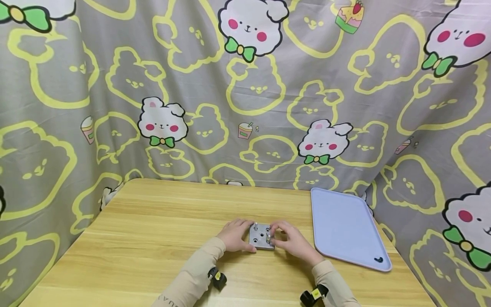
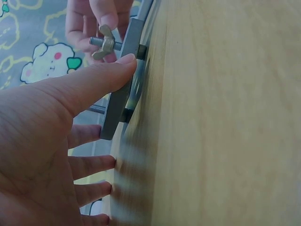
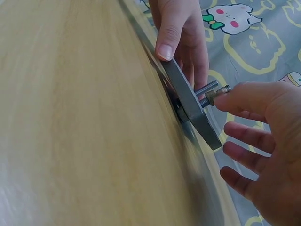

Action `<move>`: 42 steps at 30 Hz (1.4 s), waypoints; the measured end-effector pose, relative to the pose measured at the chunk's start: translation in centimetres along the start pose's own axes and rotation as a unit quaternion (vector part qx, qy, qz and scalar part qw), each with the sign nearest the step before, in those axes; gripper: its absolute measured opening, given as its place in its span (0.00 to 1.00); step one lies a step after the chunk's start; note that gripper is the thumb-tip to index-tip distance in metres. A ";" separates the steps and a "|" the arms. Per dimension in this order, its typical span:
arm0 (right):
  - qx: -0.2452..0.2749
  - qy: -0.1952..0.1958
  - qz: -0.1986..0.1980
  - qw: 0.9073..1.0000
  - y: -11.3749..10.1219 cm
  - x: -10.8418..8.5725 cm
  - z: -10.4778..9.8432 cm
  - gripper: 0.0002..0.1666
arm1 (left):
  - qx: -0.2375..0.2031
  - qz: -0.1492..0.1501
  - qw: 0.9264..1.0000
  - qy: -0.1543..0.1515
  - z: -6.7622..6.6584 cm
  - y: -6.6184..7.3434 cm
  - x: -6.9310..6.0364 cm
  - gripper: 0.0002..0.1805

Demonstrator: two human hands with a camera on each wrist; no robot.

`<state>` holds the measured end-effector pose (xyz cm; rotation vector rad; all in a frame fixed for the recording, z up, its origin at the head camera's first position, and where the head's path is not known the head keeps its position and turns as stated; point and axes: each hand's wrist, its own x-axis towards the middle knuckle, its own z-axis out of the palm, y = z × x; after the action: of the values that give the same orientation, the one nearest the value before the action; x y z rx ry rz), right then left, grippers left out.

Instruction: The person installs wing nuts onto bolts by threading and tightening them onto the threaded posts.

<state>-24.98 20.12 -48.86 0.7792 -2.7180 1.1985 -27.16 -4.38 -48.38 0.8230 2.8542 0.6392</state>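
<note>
A grey square metal plate (image 1: 262,244) with several holes lies on the wooden table, raised a little on the bolt heads (image 2: 126,115) beneath it. My left hand (image 1: 234,236) holds its left side, thumb on the near edge and a finger at the far edge. On the plate's right side a brass-coloured wing nut (image 2: 107,43) sits on an upright bolt. My right hand (image 1: 289,239) pinches this wing nut between thumb and index finger, with the other fingers spread loosely. Another bolt (image 1: 256,226) stands bare near the plate's far left corner.
A light blue tray (image 1: 345,221) lies on the right of the table, with a small black curved piece (image 1: 378,259) in its near right corner. Behind the wooden table (image 1: 172,213) hangs a grey patterned curtain (image 1: 215,85).
</note>
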 end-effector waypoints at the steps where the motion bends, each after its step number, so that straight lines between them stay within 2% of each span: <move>1: 0.002 -0.002 0.001 1.000 0.0 0.0 0.0 0.14 | 0.000 -0.001 1.000 -0.001 0.0 0.0 0.0 0.51; 5: -0.002 -0.007 -0.003 1.000 -0.2 -0.1 -0.1 0.25 | 0.001 -0.001 1.000 -0.001 0.0 0.0 0.0 0.51; 11: -0.003 -0.004 -0.006 1.000 -0.2 -0.2 0.0 0.17 | 0.005 0.001 1.000 0.000 0.1 -0.1 0.1 0.51; 18: 0.007 0.005 0.006 1.000 -0.2 -0.1 0.1 0.13 | 0.002 0.006 1.000 0.004 0.2 -0.1 0.1 0.51; 25: -0.002 0.008 0.000 1.000 -0.1 0.0 0.1 0.09 | 0.008 0.008 1.000 0.006 0.2 -0.2 0.2 0.51; 30: -0.019 0.004 -0.016 1.000 0.1 -0.1 0.1 0.21 | 0.007 0.006 1.000 0.002 0.2 -0.1 0.1 0.51; 33: -0.024 0.002 -0.018 1.000 0.1 -0.1 0.1 0.23 | 0.007 0.006 1.000 0.003 0.2 -0.1 0.0 0.51; 42: -0.002 0.004 -0.001 1.000 0.1 -0.1 0.1 0.07 | 0.005 0.005 1.000 0.004 0.2 -0.1 0.1 0.51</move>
<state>-24.94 20.10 -49.00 0.7741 -2.7128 1.1931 -27.27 -4.37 -48.63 0.8399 2.8644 0.6321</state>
